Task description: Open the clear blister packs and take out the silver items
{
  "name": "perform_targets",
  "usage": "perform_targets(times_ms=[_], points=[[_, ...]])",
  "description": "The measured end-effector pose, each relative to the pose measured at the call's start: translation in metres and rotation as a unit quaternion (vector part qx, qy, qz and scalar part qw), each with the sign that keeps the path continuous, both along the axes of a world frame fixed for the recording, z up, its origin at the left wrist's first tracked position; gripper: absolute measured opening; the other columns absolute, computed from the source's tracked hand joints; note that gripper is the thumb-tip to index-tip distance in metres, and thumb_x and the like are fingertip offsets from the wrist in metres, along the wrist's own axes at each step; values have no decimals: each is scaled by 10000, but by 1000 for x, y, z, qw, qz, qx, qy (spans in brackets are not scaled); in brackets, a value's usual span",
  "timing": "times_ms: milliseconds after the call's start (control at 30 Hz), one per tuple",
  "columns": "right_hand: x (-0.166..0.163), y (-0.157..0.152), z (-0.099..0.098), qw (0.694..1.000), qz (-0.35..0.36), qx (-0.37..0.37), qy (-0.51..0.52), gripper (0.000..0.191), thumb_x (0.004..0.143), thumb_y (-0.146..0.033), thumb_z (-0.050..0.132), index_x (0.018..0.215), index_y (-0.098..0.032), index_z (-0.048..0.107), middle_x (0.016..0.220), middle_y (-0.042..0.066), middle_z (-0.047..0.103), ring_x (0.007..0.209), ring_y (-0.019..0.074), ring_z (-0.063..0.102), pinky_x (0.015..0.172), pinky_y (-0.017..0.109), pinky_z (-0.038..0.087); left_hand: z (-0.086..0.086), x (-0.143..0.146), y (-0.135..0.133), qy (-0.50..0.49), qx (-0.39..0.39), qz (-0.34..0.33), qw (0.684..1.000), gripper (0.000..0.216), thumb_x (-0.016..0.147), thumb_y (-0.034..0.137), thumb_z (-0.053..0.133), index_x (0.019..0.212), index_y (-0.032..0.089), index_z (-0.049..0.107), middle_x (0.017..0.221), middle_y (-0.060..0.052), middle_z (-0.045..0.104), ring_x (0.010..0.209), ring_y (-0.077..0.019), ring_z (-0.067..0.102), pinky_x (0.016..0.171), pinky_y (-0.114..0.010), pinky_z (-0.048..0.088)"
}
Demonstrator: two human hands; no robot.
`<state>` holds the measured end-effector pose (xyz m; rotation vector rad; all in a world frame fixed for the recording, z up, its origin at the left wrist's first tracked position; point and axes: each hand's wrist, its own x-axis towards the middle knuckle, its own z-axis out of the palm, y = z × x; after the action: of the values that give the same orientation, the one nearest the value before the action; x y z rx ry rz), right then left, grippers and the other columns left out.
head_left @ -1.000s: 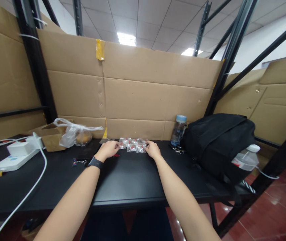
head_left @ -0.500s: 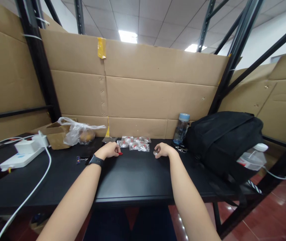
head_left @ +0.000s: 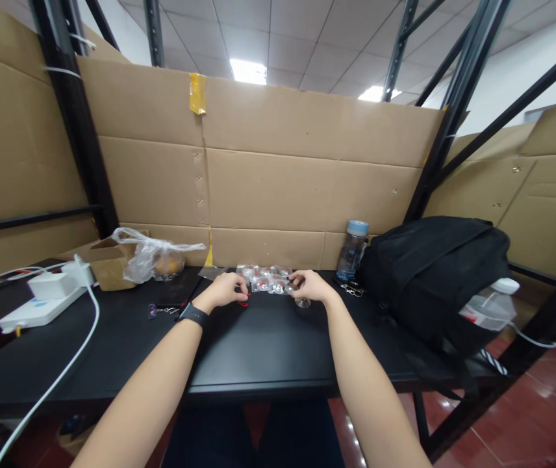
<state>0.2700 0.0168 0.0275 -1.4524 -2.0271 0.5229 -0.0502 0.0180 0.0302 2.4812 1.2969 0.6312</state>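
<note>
Several small clear plastic packets with red parts inside (head_left: 264, 279) lie in a cluster on the black table (head_left: 258, 351) near the cardboard wall. My left hand (head_left: 224, 290), with a black watch on the wrist, has its fingers curled at the left side of the cluster and pinches a small red piece. My right hand (head_left: 310, 285) is curled at the right side of the cluster, fingertips on a packet. A small clear round piece (head_left: 303, 302) lies on the table just below the right hand.
A blue-capped water bottle (head_left: 353, 250) and a black backpack (head_left: 434, 273) stand to the right, with keys (head_left: 351, 290) beside them. On the left are a white power strip with cable (head_left: 39, 305), a cardboard box, a plastic bag (head_left: 154, 257) and a keychain (head_left: 158, 310).
Both hands moved back inward to the packet cluster after the right hand had pulled out to the right. The right hand set a small clear piece on the table.
</note>
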Motion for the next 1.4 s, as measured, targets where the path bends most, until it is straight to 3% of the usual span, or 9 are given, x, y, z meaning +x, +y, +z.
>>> perform_targets(times_ms=[267,467,867,1033,1267,1400], points=[[-40,-5,0,965,116,59,226,554,584,-215,812,1120,-168,681,1040,57,691,771,136,634,739,269,535,12,22,-16,-95,81,73,990,119,789,356,748,803,241,722,903,18,778,914,-204,699,903,-297,459],[-65,-13,-3,933,178,4,312,567,581,-300,872,1104,-196,679,1061,62,710,878,179,680,862,342,553,13,32,-20,-139,95,78,983,165,821,412,731,877,268,790,979,-12,784,992,-238,685,948,-336,444],[-78,-22,1,913,154,16,378,535,558,-325,902,1024,-206,667,1082,54,692,864,179,700,840,350,590,6,44,-21,-133,192,91,968,131,900,334,679,869,315,805,1193,-31,664,1185,-272,500,1008,-437,315],[-79,-22,-1,910,153,10,385,510,557,-319,913,993,-193,679,1046,64,722,871,199,715,819,349,597,6,47,-25,-126,213,96,964,136,901,310,664,870,293,796,1217,-55,624,1201,-286,460,1011,-449,327],[-79,-17,-8,901,153,-18,407,484,538,-321,923,947,-178,707,984,74,755,916,241,728,757,337,604,5,51,-32,-107,302,91,943,95,869,248,699,871,285,787,1212,-68,612,1208,-294,457,1004,-462,343],[-77,-15,-9,893,159,-43,419,468,563,-320,920,967,-179,730,993,73,760,880,220,736,751,312,584,6,52,-35,-98,330,83,935,80,866,237,702,864,268,776,1190,-79,620,1194,-301,471,978,-470,364]])
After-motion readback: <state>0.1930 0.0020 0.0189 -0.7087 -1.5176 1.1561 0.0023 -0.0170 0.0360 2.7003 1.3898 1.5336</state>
